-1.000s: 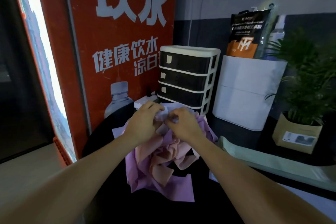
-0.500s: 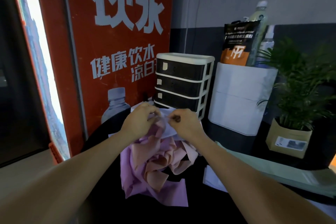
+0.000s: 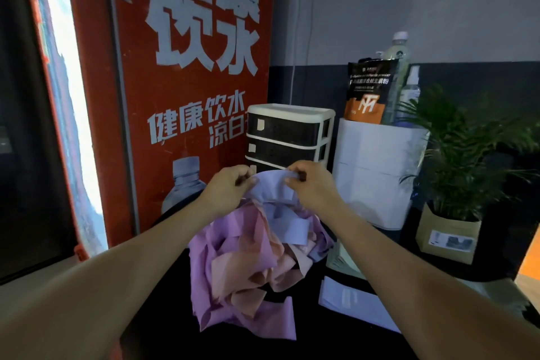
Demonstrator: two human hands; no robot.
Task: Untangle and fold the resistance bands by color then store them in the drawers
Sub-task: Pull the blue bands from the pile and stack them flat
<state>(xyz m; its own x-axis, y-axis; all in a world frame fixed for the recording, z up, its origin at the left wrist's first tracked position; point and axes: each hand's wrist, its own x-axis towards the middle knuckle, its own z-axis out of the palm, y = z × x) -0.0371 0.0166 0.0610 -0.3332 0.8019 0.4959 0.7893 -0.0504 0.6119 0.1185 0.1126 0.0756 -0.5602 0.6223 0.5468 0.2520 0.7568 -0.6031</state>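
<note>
A tangled heap of resistance bands [image 3: 248, 266] in purple, peach and pale lavender lies on the dark table. My left hand [image 3: 228, 187] and my right hand [image 3: 309, 184] each pinch the top edge of a pale lavender band [image 3: 274, 190], stretched between them and lifted above the heap; its lower part still hangs into the tangle. A flat lavender band [image 3: 347, 301] lies apart on the table to the right. Behind my hands stands the small drawer unit [image 3: 289, 137] with a white frame and dark drawers, all of them pushed in.
A red poster panel [image 3: 190, 82] rises at the left. A white container [image 3: 377, 175] holding a powder pouch [image 3: 368, 93] and bottles stands right of the drawers. A potted plant [image 3: 455, 184] stands far right. A pale green band [image 3: 496, 295] lies at the table's right edge.
My hands have risen and spread apart, pulling the pale lavender band up out of the heap. The view has tilted upward.
</note>
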